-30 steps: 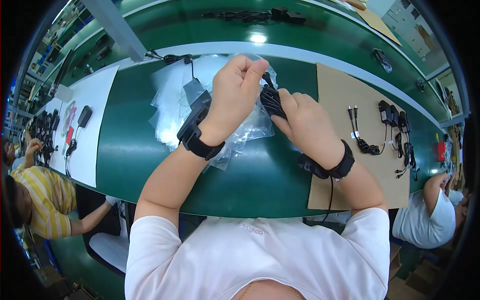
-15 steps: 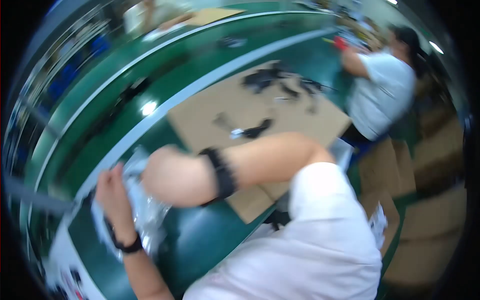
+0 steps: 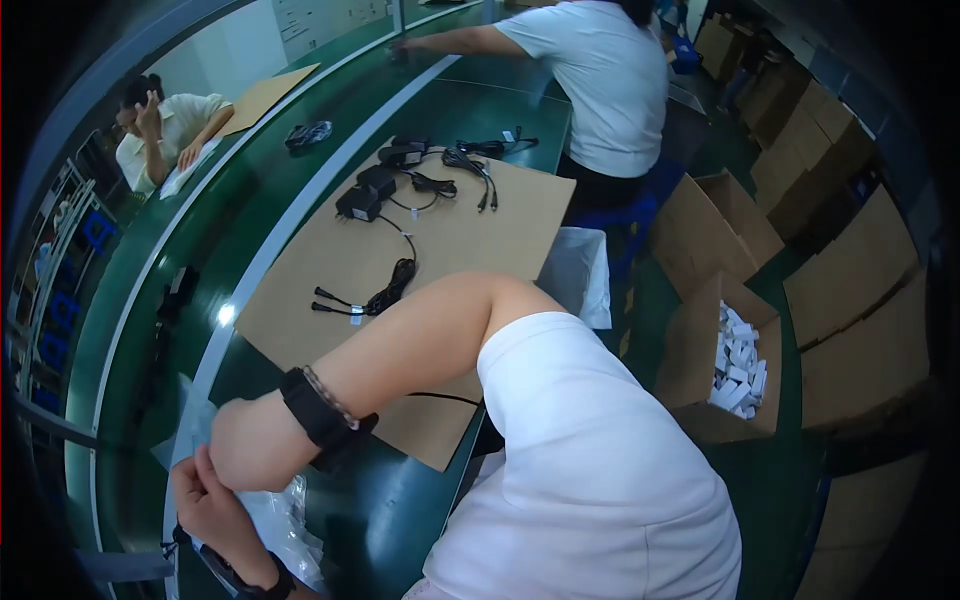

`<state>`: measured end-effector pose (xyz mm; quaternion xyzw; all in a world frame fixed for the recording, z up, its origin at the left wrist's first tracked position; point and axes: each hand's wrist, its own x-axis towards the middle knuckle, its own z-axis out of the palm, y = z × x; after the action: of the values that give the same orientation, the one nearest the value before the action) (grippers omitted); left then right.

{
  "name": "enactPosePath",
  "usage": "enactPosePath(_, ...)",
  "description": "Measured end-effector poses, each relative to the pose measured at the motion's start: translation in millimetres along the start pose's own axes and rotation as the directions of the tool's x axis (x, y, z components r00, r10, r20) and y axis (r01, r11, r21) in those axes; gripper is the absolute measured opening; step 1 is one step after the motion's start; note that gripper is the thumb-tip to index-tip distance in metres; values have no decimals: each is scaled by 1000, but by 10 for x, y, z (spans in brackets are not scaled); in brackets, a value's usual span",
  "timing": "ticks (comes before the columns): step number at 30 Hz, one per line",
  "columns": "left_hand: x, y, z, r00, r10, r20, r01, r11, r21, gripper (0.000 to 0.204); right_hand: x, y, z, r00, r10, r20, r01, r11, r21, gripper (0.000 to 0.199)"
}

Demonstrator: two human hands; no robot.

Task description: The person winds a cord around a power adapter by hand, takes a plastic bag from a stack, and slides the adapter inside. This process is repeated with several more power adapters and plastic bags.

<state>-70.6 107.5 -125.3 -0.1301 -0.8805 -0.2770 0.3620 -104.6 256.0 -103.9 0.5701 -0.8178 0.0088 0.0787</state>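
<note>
Clear crinkled plastic bags (image 3: 280,525) lie bunched under both hands on green table (image 3: 390,510).

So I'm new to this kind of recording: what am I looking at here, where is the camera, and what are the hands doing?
There is no machine: a person works with bare hands, and a wide fisheye camera on their head looks down, bending straight edges. Here the head is turned to the right. The person's right hand and left hand, both with black wristbands, meet at the lower left over clear plastic bags on the green table; what they grip is hidden. Beside them lies a cardboard sheet carrying black power adapters and a coiled black cable. On the floor, an open carton holds small white boxes. Two other people sit nearby.
</note>
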Motion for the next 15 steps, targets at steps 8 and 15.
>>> enactPosePath(8, 99, 31, -70, 936, -258, 239, 326, 890, -319, 23, 44, 210, 250, 788, 544, -289, -2, 471, 882, 37)
enactPosePath(15, -8, 3, 38, 993, -108, 44, 117, 924, -364, 13, 36, 121, 227, 798, 603, 1, 319, -423, 848, 55)
